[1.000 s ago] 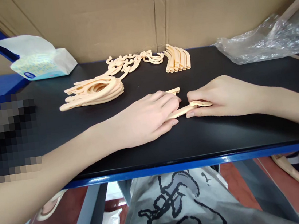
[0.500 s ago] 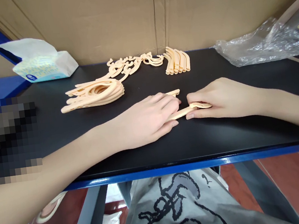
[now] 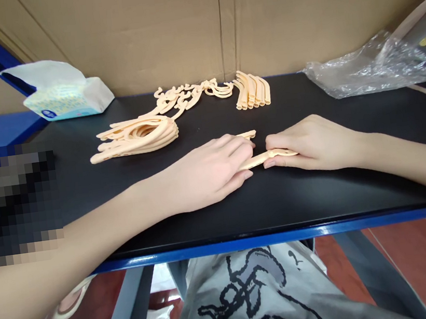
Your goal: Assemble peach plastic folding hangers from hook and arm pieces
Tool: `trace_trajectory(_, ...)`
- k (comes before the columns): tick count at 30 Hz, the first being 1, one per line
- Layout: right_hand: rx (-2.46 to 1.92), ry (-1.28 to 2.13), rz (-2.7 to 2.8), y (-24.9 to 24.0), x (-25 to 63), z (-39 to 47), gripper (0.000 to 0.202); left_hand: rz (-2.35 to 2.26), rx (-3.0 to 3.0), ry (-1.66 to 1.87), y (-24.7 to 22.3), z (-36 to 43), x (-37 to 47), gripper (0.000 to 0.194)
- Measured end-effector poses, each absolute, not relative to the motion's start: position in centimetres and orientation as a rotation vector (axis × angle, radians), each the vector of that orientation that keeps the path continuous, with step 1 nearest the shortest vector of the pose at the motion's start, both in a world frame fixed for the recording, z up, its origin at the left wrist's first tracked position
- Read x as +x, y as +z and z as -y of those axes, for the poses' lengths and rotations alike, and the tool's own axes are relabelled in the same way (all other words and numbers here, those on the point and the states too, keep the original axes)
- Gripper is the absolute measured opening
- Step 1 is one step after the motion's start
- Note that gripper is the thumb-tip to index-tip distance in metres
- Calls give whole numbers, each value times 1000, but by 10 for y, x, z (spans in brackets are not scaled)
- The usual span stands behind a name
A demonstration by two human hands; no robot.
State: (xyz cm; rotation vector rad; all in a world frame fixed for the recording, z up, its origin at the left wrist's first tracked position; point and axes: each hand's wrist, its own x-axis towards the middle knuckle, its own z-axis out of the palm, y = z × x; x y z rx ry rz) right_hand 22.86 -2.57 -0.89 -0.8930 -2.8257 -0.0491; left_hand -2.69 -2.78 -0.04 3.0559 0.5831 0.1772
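Note:
Low over the black tabletop, my left hand (image 3: 224, 166) lies palm down and closed over a cream plastic hanger part (image 3: 254, 161). One end of the cream plastic (image 3: 249, 134) sticks out beyond its fingers, and the middle is hidden under them. On the right, my right hand (image 3: 313, 143) pinches the other end between thumb and fingers, where a thin curved tip shows. A stack of curved cream hanger arms (image 3: 155, 135) lies behind my left forearm. Farther back are a heap of small cream hooks (image 3: 183, 96) and a bundle of bent cream tubes (image 3: 253, 90).
A tissue pack (image 3: 67, 97) stands at the back left. Crumpled clear plastic (image 3: 369, 68) lies at the back right, and a cardboard wall (image 3: 160, 30) closes off the rear. The table's blue front edge (image 3: 247, 241) runs before my lap.
The curved tip in my right hand has turned and now lies flatter, closer in line with the rest of the part. My left hand stays nearly still, and the view has tilted slightly.

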Motion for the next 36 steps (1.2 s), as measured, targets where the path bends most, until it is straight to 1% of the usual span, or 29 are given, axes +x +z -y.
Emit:
trace_trajectory(6, -872, -86, 2758, -11, 227, 26, 42, -623, 3036, 199, -1, 27, -28, 23)
trace_trajectory(12, -972, 7, 2674, -8, 226, 30, 34, -629, 3059, 176, 1, 27, -27, 28)
trace_trajectory(16, -1015, -34, 2681, -5, 224, 31, 29, -683, 3051, 178, 2, 28, -26, 30)
trace_trajectory(19, -1050, -66, 2679, -5, 224, 30, 30, -747, 3049, 191, 2, 28, -25, 30)
trace_trajectory(25, -1056, 15, 2696, -7, 225, 26, 36, -768, 3063, 223, 1, 29, -28, 25)
trace_trajectory(30, -1023, 5, 2711, -8, 225, 27, 35, -728, 3063, 259, 1, 29, -27, 23)
trace_trajectory(36, -1061, -3, 2710, -7, 224, 28, 35, -684, 3063, 233, 1, 27, -25, 26)
